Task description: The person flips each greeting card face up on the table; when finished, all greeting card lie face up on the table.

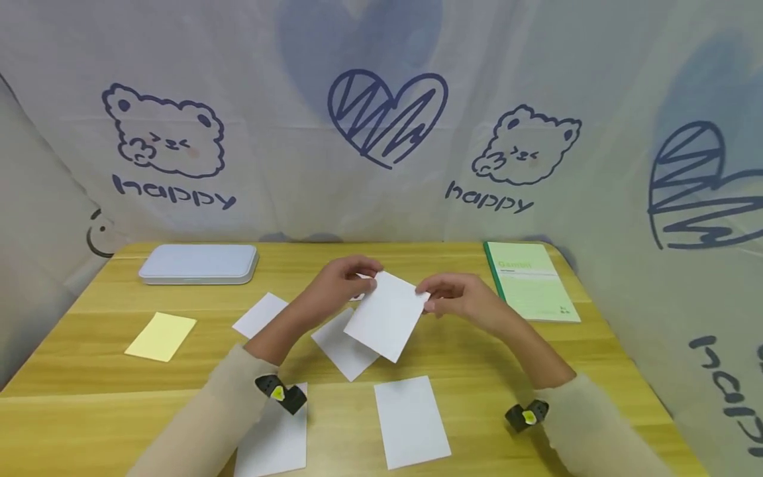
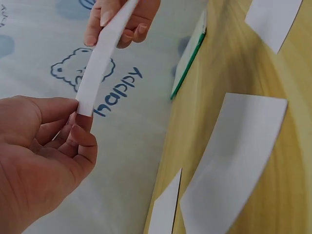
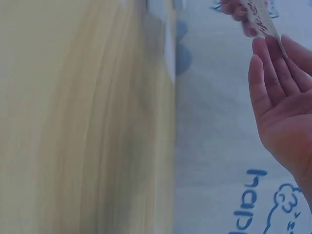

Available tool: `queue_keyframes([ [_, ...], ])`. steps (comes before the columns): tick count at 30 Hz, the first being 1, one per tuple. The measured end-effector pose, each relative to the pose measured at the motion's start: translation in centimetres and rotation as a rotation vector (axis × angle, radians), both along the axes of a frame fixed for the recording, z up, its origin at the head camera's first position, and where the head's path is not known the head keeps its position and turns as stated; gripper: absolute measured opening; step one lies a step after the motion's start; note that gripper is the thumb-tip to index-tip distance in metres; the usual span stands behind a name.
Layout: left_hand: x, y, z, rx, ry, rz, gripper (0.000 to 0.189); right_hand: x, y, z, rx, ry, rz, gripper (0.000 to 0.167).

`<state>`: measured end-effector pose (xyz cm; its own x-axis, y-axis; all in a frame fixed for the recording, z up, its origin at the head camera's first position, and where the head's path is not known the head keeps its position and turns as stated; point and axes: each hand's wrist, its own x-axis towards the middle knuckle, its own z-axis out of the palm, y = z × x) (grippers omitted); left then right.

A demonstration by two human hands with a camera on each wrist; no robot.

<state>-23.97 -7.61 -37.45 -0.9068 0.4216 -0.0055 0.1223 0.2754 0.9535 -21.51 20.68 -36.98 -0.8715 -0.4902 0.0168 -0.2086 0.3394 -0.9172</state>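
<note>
Both hands hold a white card (image 1: 390,318) above the table, tilted, its plain face toward the head view. My left hand (image 1: 340,291) pinches the upper left corner between thumb and fingers. At the right corner, my right hand (image 1: 461,301) pinches the edge. Dark red handwriting shows on the underside of the card (image 3: 261,19) in the right wrist view. Below it lies another white card (image 1: 342,348), partly covered by the held one. Nearer the front are a white card (image 1: 411,423) and a further one (image 1: 280,437), the latter partly under the left sleeve.
A smaller white card (image 1: 259,317) lies left of the left hand, partly hidden by the forearm. Yellow sticky paper (image 1: 161,336) is farther left. A white case (image 1: 199,264) sits back left, a green-spined notebook (image 1: 533,281) back right. Behind the table hangs a printed curtain (image 1: 268,159).
</note>
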Motion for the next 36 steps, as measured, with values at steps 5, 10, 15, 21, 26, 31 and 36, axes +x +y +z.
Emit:
queue_keyframes([
  [5,0.9,-1.0,0.1,-0.008,0.005,-0.010,0.027,1.0,-1.0,0.5,0.010,0.072,0.051,0.030],
  [10,1.1,-1.1,0.3,-0.007,0.015,-0.034,0.024,1.5,-1.5,0.6,0.009,0.095,0.035,0.026],
  [15,1.3,-1.0,0.3,-0.026,0.023,-0.041,0.021,1.8,-1.8,0.6,0.002,0.088,0.004,0.024],
  [21,1.7,-1.2,0.8,0.059,0.112,-0.072,0.020,1.9,-1.9,1.0,-0.011,0.139,-0.125,0.016],
  [26,2.2,-1.4,1.2,0.114,0.092,-0.045,0.022,1.9,-1.4,1.6,-0.006,0.189,-0.236,0.017],
  [31,2.6,-1.4,1.3,0.169,0.079,-0.018,0.027,1.5,-0.8,1.5,-0.008,0.196,-0.293,0.022],
  [36,2.6,-1.6,1.0,0.217,0.064,-0.008,0.023,1.2,-1.1,1.4,-0.059,0.158,-0.330,0.026],
])
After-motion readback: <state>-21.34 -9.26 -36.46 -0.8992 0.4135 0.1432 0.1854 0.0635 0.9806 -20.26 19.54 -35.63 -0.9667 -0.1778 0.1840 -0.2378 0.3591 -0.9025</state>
